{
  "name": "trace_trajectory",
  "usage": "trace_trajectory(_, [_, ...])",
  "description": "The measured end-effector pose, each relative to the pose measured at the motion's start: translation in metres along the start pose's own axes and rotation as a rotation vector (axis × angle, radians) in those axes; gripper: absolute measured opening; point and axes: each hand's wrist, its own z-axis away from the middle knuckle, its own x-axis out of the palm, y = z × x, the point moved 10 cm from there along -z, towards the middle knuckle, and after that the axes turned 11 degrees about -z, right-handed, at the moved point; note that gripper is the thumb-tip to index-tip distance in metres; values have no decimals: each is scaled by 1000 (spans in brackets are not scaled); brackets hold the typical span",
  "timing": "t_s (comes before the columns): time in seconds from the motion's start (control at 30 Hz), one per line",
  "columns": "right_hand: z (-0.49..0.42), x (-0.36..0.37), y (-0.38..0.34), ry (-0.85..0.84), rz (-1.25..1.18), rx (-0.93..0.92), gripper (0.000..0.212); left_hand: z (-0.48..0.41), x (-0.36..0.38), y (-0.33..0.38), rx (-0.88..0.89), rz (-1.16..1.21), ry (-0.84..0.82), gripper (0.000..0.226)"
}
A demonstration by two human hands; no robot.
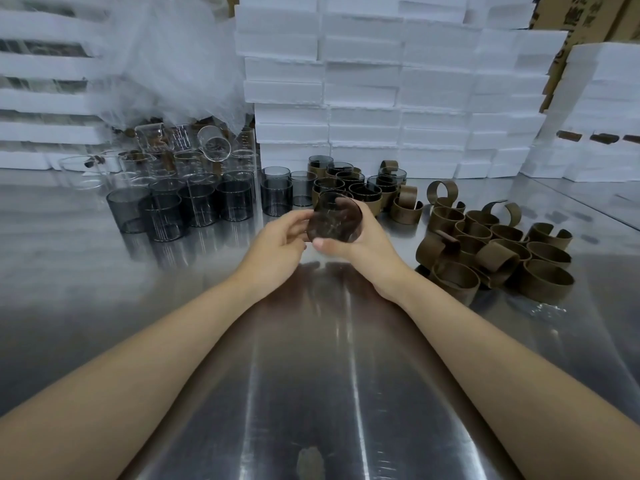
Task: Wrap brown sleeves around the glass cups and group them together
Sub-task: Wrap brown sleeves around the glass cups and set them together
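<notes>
Both hands hold one smoky glass cup (335,219) above the middle of the steel table, tipped so its base faces me. My right hand (360,247) grips it from the right, thumb under the base. My left hand (280,242) holds its left side with fingertips. No sleeve shows on it. Bare dark and clear glass cups (194,202) stand at the back left. Cups with brown sleeves (349,187) are grouped just behind the held cup. Loose brown sleeves (491,251) lie in a heap to the right.
Stacks of white foam boxes (381,84) wall off the back of the steel table (311,375). Crumpled clear plastic wrap (173,64) hangs over the clear glasses. Cardboard cartons (588,15) stand at the top right.
</notes>
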Motion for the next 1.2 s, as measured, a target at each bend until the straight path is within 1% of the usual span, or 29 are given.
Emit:
trace_trajectory(0.07, [1, 3, 10, -12, -333, 133, 65, 3, 4, 10, 76, -56, -36, 62])
trace_trajectory(0.13, [3, 16, 18, -99, -626, 296, 48, 7, 7, 19, 141, -105, -65, 63])
trace_trajectory(0.17, [6, 22, 20, -141, -710, 379, 41, 9, 9, 21, 157, -114, -82, 64])
trace_trajectory(0.2, [10, 28, 22, -172, -764, 454, 39, 10, 11, 22, 157, -112, -102, 68])
trace_trajectory(0.23, [13, 33, 25, -198, -798, 515, 41, 11, 13, 22, 148, -106, -119, 73])
trace_trajectory(0.3, [18, 40, 30, -235, -820, 586, 48, 12, 12, 23, 136, -99, -108, 83])
trace_trajectory(0.33, [20, 42, 31, -246, -818, 601, 50, 12, 10, 24, 140, -88, -84, 84])
trace_trajectory(0.4, [22, 45, 31, -266, -810, 612, 53, 12, 6, 25, 140, -34, -43, 79])
trace_trajectory(0.47, [23, 48, 29, -290, -804, 631, 56, 10, 4, 24, 126, 15, -37, 74])
trace_trajectory(0.6, [25, 51, 32, -309, -796, 667, 64, 7, 2, 25, 130, 23, -31, 68])
trace_trajectory(0.93, [26, 54, 33, -322, -780, 676, 69, 6, -4, 30, 150, 72, 23, 53])
trace_trajectory(1.07, [26, 54, 34, -317, -751, 680, 72, 5, -9, 29, 127, 116, 71, 34])
trace_trajectory(1.2, [27, 55, 32, -325, -741, 680, 72, 5, -11, 30, 126, 124, 84, 25])
